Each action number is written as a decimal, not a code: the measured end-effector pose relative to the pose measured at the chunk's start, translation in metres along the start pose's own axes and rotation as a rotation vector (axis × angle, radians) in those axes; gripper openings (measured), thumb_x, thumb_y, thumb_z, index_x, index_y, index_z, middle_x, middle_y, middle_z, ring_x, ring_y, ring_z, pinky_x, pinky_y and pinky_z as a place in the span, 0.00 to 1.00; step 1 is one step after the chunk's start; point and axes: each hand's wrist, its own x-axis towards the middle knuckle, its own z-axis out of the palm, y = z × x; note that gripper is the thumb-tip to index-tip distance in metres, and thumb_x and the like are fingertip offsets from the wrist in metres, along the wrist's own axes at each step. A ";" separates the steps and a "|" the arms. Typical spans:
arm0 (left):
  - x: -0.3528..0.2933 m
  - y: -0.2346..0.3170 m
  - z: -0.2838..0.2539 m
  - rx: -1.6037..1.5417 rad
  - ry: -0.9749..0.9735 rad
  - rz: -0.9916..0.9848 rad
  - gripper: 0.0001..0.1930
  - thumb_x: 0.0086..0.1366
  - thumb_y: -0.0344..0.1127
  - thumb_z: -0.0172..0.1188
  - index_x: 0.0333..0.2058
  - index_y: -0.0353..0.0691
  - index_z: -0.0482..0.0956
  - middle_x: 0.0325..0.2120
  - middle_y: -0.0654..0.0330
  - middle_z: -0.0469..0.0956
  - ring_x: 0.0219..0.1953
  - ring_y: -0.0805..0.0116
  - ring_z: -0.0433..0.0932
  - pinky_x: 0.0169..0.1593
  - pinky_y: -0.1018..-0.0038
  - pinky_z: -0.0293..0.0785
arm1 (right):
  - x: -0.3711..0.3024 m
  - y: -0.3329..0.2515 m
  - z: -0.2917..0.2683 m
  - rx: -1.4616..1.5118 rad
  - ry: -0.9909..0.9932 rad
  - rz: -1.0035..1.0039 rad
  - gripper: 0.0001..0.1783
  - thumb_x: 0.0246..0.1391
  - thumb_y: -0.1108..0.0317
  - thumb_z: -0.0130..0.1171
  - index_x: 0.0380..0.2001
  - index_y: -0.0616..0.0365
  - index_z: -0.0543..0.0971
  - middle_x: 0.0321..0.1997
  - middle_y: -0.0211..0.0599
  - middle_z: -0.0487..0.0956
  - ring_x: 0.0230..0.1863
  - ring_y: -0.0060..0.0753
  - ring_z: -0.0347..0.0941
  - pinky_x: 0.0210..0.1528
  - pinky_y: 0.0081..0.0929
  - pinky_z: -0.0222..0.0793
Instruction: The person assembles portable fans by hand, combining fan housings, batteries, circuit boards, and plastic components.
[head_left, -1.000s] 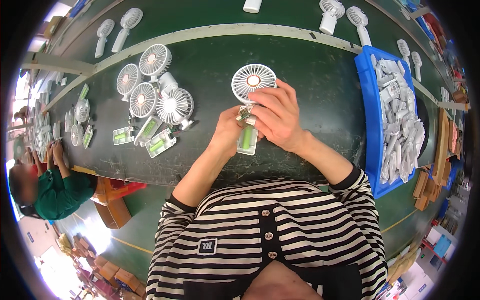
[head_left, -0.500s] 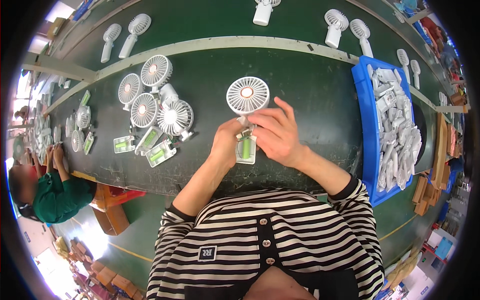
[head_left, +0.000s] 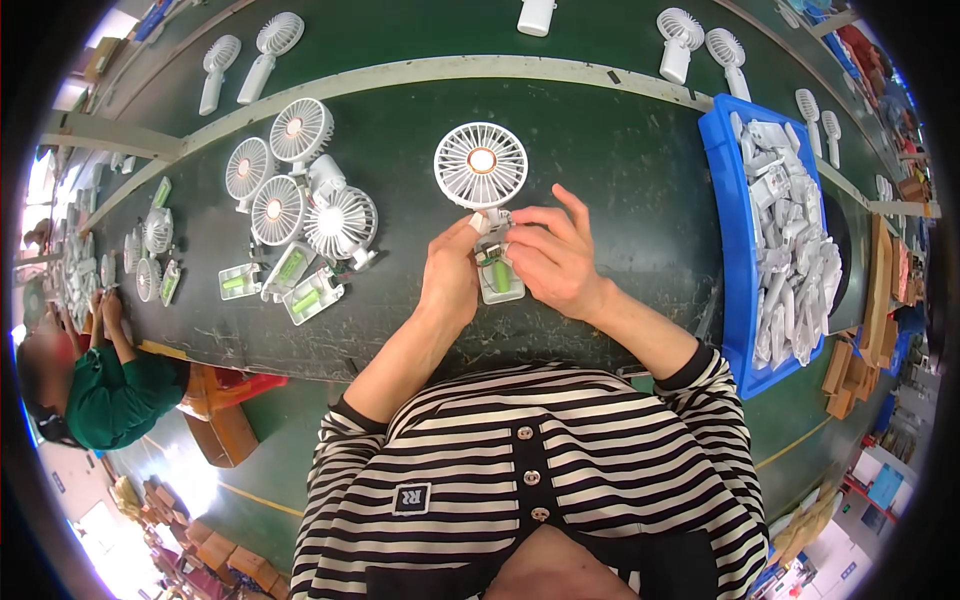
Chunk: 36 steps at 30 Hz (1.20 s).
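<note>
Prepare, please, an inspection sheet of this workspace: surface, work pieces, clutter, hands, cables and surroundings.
Surface: dark green workbench, scuffed near the front edge.
Work pieces: white fan; open white shell with green cell and circuit board.
Clutter: fans and more open shells at left; blue tray of white parts at right.
Hands: left hand and right hand at the fan's neck and circuit board; grip unclear.
Cables: nothing seen clearly; any thin wiring too small to tell.
Surroundings: co-worker in green at left; cardboard boxes.

On the dark green table (head_left: 620,150) lie white fans (head_left: 274,210), open casings (head_left: 324,300) with green batteries (head_left: 305,301), and a blue bin (head_left: 739,260).
</note>
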 end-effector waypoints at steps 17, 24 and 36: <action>0.002 0.007 -0.002 -0.020 -0.003 -0.068 0.15 0.62 0.34 0.40 0.43 0.31 0.67 0.39 0.54 0.72 0.42 0.65 0.71 0.46 0.69 0.67 | 0.014 0.007 -0.008 0.343 -0.171 0.319 0.07 0.39 0.83 0.52 0.28 0.67 0.71 0.37 0.40 0.71 0.34 0.40 0.70 0.34 0.27 0.68; 0.000 0.009 -0.002 -0.025 -0.015 -0.116 0.16 0.62 0.34 0.40 0.44 0.31 0.67 0.40 0.54 0.72 0.42 0.65 0.71 0.47 0.69 0.66 | 0.013 0.009 -0.007 0.364 -0.203 0.303 0.07 0.39 0.83 0.51 0.27 0.68 0.70 0.37 0.42 0.69 0.35 0.41 0.69 0.35 0.29 0.67; -0.001 0.008 -0.001 -0.047 -0.030 -0.130 0.15 0.63 0.34 0.39 0.43 0.31 0.67 0.38 0.55 0.72 0.41 0.66 0.71 0.47 0.69 0.66 | 0.011 0.007 -0.007 0.340 -0.212 0.282 0.08 0.38 0.84 0.51 0.27 0.68 0.70 0.38 0.42 0.69 0.36 0.41 0.68 0.36 0.29 0.67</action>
